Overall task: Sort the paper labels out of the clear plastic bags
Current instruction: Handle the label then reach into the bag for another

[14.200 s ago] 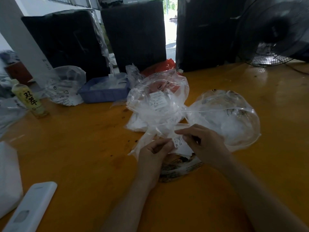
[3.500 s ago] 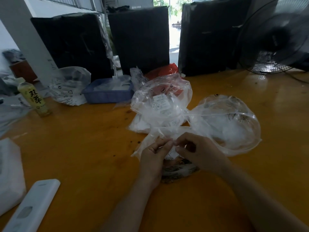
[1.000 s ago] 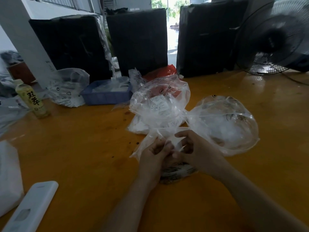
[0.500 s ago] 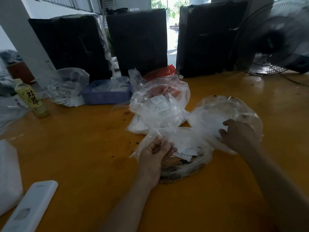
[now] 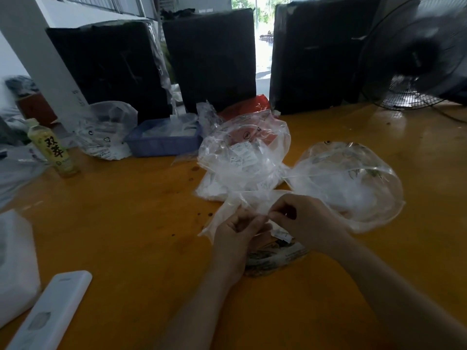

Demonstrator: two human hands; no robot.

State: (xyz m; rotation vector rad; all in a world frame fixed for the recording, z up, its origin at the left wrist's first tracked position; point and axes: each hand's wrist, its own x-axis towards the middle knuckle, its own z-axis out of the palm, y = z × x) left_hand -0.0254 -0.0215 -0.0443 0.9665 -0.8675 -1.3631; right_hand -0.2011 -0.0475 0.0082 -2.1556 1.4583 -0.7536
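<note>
Your left hand (image 5: 237,231) and right hand (image 5: 305,221) meet fingertip to fingertip, both pinching the crumpled clear plastic bag (image 5: 242,203) above the orange wooden table (image 5: 131,210); its long axis runs from near-left to far-right. A small white paper label (image 5: 280,233) lies beneath them.

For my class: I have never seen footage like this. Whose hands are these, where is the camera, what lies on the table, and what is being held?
No machine here: a person works with bare hands, filmed by a camera worn on the head, looking forward and down. On the orange table lie crumpled clear plastic bags, some with white paper labels inside, plus a blue tray, a drink bottle and a white remote. A fan stands at the back right. The left hand and right hand meet at a small clear bag, their fingers pinching it.
</note>
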